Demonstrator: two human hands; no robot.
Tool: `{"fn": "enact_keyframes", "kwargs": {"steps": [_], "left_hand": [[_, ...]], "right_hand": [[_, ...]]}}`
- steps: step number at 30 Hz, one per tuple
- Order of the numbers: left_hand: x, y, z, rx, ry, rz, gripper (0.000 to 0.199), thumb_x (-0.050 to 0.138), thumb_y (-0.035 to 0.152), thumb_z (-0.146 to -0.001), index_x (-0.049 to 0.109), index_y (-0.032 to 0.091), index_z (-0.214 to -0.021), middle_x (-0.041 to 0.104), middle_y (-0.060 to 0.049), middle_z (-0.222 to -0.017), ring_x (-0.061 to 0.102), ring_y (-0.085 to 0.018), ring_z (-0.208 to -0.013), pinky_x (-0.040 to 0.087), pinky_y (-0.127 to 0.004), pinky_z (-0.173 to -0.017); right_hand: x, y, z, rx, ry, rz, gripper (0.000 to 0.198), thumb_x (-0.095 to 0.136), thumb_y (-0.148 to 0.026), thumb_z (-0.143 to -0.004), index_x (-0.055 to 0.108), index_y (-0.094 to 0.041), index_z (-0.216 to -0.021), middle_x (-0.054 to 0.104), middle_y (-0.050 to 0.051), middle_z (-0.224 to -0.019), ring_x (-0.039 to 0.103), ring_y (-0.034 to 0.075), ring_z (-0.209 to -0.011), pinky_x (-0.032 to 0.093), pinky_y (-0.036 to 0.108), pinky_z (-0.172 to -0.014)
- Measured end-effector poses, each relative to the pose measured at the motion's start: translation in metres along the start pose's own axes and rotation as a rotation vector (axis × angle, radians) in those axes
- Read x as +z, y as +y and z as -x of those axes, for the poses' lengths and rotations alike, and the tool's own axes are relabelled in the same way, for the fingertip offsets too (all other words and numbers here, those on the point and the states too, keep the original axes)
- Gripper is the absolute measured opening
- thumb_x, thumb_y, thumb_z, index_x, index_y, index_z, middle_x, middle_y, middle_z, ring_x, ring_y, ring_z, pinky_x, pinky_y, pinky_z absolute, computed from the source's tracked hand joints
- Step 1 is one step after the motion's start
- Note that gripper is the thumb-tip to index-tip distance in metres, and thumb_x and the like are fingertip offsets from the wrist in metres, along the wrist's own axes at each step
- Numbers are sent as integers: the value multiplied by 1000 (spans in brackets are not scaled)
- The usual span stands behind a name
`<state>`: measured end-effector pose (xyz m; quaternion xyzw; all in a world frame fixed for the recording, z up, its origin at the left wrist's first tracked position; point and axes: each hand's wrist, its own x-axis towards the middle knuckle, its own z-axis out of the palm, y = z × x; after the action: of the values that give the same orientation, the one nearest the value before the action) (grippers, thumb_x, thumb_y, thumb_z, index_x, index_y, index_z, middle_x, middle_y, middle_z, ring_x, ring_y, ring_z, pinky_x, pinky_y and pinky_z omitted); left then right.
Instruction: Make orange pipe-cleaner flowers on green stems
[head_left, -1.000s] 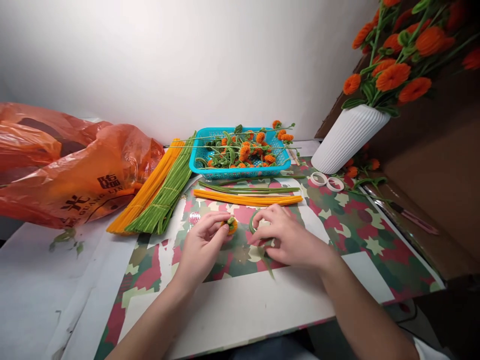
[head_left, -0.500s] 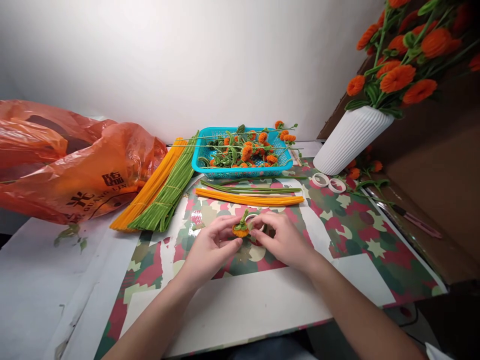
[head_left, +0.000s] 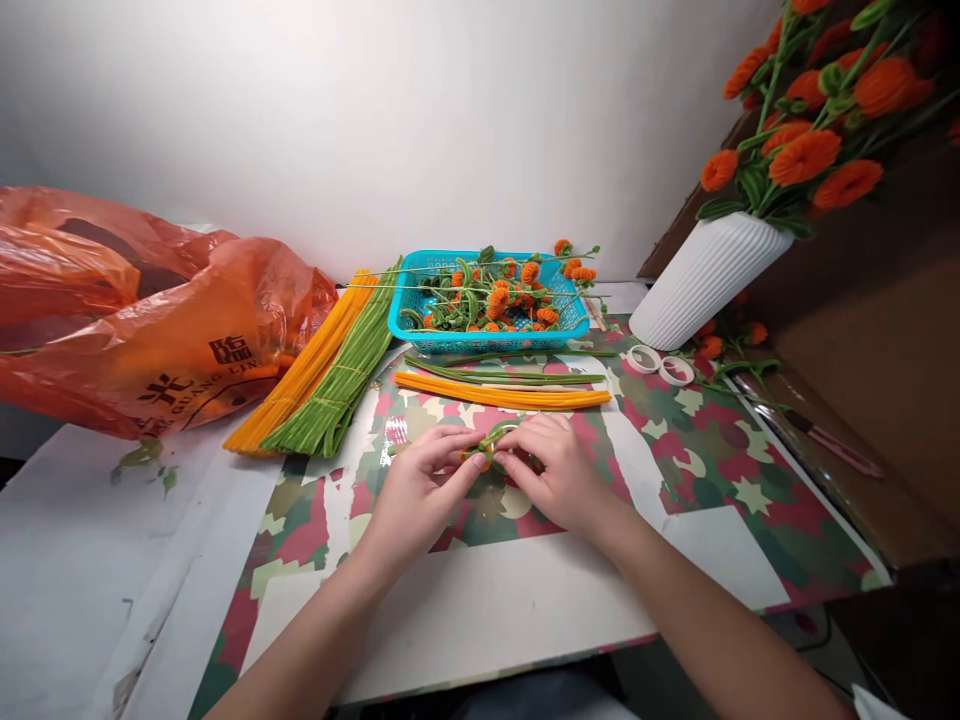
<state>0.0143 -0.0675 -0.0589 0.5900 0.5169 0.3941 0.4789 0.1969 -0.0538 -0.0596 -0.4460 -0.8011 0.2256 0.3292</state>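
Note:
My left hand (head_left: 427, 475) is closed in a pinch on a small pipe-cleaner flower (head_left: 486, 455), yellow-orange with a green base and stem. The fingers cover most of the flower. Right beside it, my right hand (head_left: 559, 470) has thumb and fingers bent together, close to the flower's green part. A pale roll of tape (head_left: 507, 430) shows partly at these fingertips, its far side hidden. Both hands are over the camouflage-patterned mat (head_left: 480, 515).
Behind the hands lie yellow (head_left: 502, 392) and green pipe cleaners (head_left: 510, 377). Farther back is a blue basket (head_left: 487, 343) of orange flowers. Bundled stems (head_left: 337, 365) and an orange bag (head_left: 187, 340) lie left. At right are a white vase (head_left: 701, 280), two tape rolls (head_left: 643, 359) and a cutter (head_left: 832, 443).
My hands have drawn closer together around the flower, which has tipped and is now more covered by fingers. The whole view has shifted slightly.

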Motion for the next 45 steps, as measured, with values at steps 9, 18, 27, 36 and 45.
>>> {"fn": "enact_keyframes", "kwargs": {"steps": [9,18,27,36,45], "left_hand": [[1,0,0,-130,32,92,25,68,39,-78,73,18,-92,71,-8,-96,70,-22,-83,61,-32,-68],[1,8,-2,-209,14,164,27,70,42,-77,69,16,-84,70,-5,-91,69,-19,-83,61,-27,-65],[4,0,0,-42,71,43,20,63,37,-83,67,17,-84,67,-6,-95,68,-19,-84,61,-28,-69],[6,3,2,-140,20,139,23,65,40,-82,67,18,-89,68,-5,-98,68,-18,-84,61,-27,-68],[7,4,1,-117,51,135,18,68,35,-79,66,17,-81,67,-5,-93,67,-17,-80,59,-26,-68]], "right_hand": [[3,0,0,7,24,-24,14,57,-17,-88,60,-20,-75,68,-1,-74,56,16,-74,34,33,-79],[4,3,0,29,14,-26,11,61,-15,-86,67,-21,-79,70,-1,-72,56,16,-72,33,35,-80],[1,-5,-1,64,51,-11,9,70,-19,-78,70,-23,-86,69,2,-84,55,20,-84,38,37,-80],[7,-4,-1,75,129,-68,12,71,-13,-79,65,-21,-72,68,0,-73,56,17,-76,39,35,-77],[3,-8,-2,87,33,-46,13,59,-9,-79,64,-20,-73,66,-1,-70,54,17,-75,36,34,-79]]}}
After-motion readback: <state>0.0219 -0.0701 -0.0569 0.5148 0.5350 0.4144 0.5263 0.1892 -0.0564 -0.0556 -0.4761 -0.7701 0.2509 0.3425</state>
